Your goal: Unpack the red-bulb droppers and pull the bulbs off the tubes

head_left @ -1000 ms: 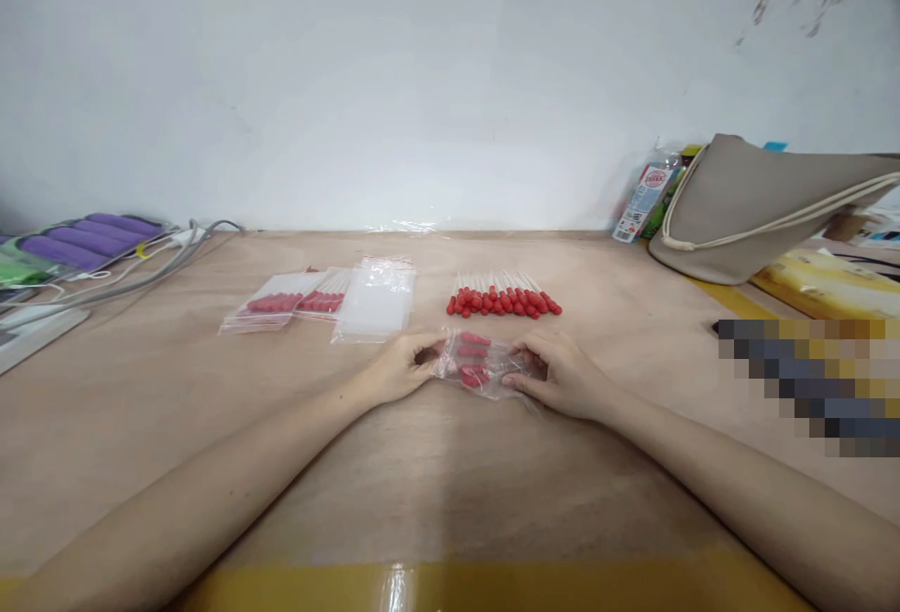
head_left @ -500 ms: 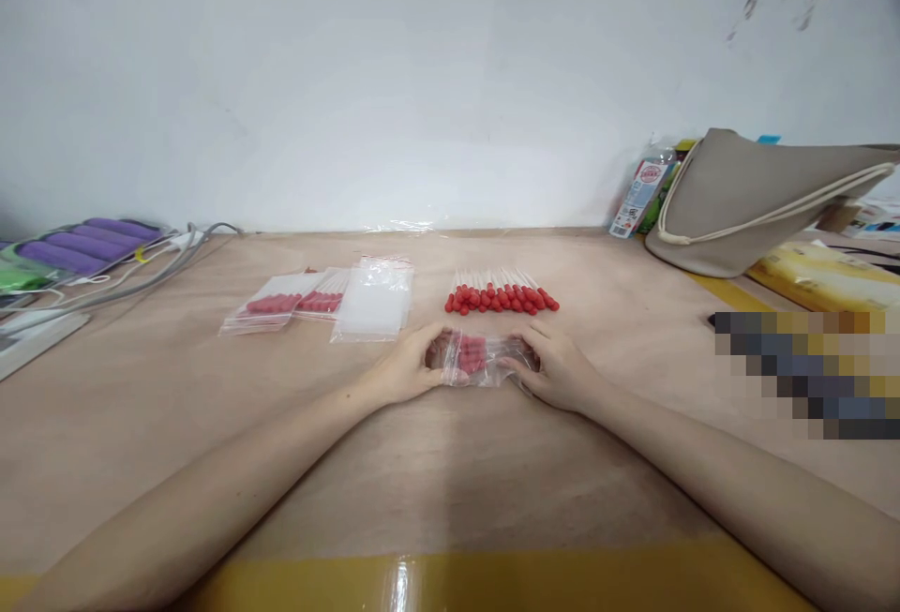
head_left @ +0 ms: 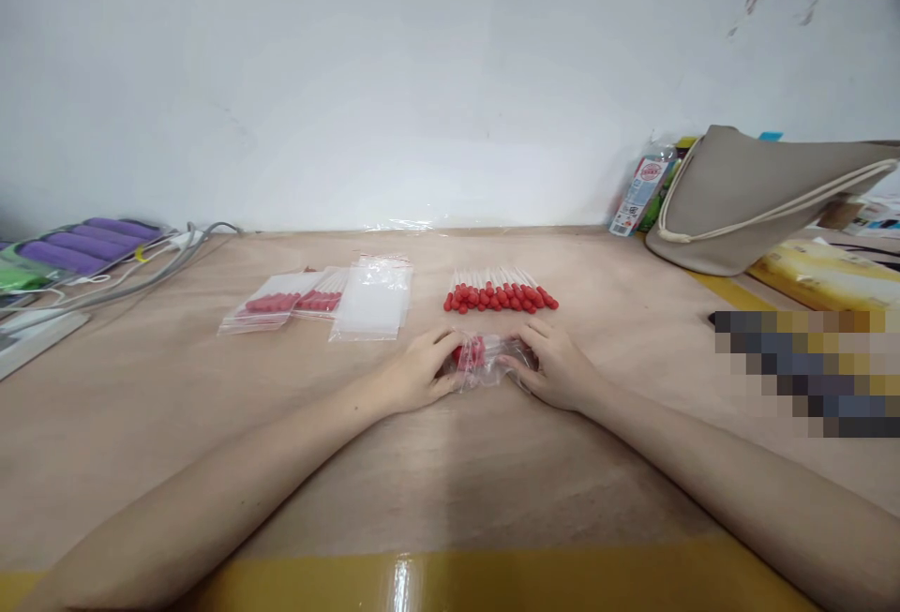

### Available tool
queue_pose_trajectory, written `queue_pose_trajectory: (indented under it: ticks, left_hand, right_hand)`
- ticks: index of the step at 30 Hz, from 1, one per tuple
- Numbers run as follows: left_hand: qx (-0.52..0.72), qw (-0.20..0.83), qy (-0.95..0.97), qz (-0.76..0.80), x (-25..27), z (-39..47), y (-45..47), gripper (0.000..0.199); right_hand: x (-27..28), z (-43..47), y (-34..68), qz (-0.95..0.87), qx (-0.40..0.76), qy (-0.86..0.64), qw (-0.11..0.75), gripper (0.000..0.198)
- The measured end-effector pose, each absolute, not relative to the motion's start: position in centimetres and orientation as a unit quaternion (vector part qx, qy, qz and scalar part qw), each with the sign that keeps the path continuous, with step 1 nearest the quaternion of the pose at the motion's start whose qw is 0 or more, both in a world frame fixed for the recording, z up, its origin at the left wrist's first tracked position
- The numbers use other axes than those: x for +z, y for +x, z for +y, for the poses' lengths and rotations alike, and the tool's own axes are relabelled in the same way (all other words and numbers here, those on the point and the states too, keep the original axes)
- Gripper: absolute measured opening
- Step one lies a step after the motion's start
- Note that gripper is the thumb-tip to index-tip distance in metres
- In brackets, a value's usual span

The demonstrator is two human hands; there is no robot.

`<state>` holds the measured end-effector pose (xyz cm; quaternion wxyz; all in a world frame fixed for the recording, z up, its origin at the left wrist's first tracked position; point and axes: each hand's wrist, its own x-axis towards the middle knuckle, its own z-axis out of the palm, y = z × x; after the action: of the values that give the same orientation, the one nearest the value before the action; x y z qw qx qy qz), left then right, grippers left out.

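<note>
Left hand (head_left: 426, 368), now shifted slightly right, curls half-closed on one end of the bag (head_left: 485, 366), right hand (head_left: 562, 370) pinching the other (likely light, limp, slippery: best gripped by the edges), on the near side of the swabs (head_left: 501, 296).

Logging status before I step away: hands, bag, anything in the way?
Left hand and right hand holding bag. Red heads inside. Loose sticks just beyond, not in the way.

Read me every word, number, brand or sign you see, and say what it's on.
No text can be read.
Pale label, back right: red round mark and dark square code; any lettering is too small to read.
Held clear bag: no lettering visible.
</note>
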<state>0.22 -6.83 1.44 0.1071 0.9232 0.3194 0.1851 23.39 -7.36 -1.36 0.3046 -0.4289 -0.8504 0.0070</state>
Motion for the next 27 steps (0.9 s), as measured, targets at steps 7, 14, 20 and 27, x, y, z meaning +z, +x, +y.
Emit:
queue_pose_trajectory:
  ticks: [7, 14, 20, 27]
  left_hand:
    - [0.169, 0.026, 0.923, 0.345, 0.9, -6.4, 0.0, 0.010]
    - [0.186, 0.064, 0.930, 0.310, 1.2, -5.8, -1.0, 0.015]
    - [0.214, 0.068, 0.916, 0.333, 1.3, -6.0, -0.4, 0.010]
    - [0.282, 0.173, 0.883, 0.334, 2.7, -5.4, -1.3, 0.017]
  right_hand:
    - [-1.0, -7.3, 23.9, -0.863, 0.006, -0.408, 0.299, 0.028]
    - [-1.4, -7.0, 24.5, -0.873, 0.039, -0.374, 0.311, 0.029]
    - [-1.6, -7.1, 24.4, -0.873, 0.042, -0.375, 0.308, 0.029]
    - [-1.5, -7.1, 24.5, -0.874, 0.040, -0.378, 0.304, 0.029]
